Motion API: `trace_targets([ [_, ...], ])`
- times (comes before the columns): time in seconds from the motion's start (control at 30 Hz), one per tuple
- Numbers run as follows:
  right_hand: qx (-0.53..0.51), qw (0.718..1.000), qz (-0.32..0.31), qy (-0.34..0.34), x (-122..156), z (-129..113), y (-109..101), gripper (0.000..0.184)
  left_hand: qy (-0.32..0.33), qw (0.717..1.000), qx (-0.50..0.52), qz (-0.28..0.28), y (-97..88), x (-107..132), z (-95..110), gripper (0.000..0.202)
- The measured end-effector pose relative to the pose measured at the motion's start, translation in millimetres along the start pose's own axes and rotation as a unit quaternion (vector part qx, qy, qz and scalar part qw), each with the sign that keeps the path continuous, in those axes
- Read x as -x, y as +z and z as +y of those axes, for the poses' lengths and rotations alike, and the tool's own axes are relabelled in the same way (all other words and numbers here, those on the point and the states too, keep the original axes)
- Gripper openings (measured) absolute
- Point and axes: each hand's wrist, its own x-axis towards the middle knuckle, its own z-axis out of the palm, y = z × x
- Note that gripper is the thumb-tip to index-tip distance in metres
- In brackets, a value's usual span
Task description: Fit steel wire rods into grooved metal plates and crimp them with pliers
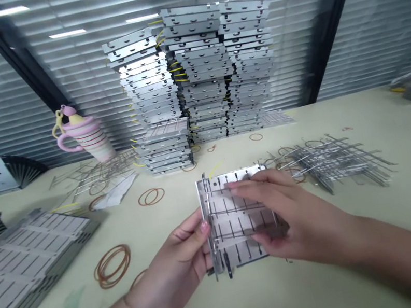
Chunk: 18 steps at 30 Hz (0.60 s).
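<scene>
Head view: slotted plate partly hidden

My right hand covers the plate's right edge and lower corner, so I can't read that side. I can't tell if it touches the table. The plate sits between my hands. My left hand pinches the left edge, and my right is clamped across the top rows.

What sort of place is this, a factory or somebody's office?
Probably a small hand-assembly workshop. Tall stacks of slotted metal plates stand on the table, a pile of thin metal rods lies nearby, and the left hand and right hand hold one plate fitted with rods.
</scene>
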Motion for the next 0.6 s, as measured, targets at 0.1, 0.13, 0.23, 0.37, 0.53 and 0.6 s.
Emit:
trace_targets([
  [0.1, -0.001, 1.0, -0.017, -0.019, 0.7, -0.6, 0.7, 0.064, 0.007, 1.0, -0.009, 0.003, 1.1, -1.0, 0.2, 0.037],
  [0.13, 0.001, 1.0, -0.019, -0.023, 1.0, -0.7, 1.1, 0.063, 0.012, 1.0, -0.014, 0.009, 1.4, -1.2, -0.3, 0.039],
  [0.23, 0.011, 0.999, -0.019, -0.026, 1.9, -0.2, 3.3, 0.057, 0.043, 0.997, -0.021, 0.053, 2.2, -1.3, -3.6, 0.049],
  [0.37, 0.019, 0.999, -0.008, -0.036, 2.8, 0.9, 5.7, 0.052, 0.086, 0.991, 0.003, 0.103, 2.2, 0.0, -8.3, 0.065],
  [0.53, 0.025, 0.998, -0.017, -0.049, 2.5, -1.3, 4.3, 0.049, 0.074, 0.993, 0.014, 0.095, 2.0, 2.7, -10.4, 0.065],
  [0.6, 0.025, 0.998, -0.02, -0.053, 2.5, -2.5, 4.0, 0.046, 0.073, 0.993, 0.008, 0.094, 2.2, 3.3, -10.3, 0.063],
])
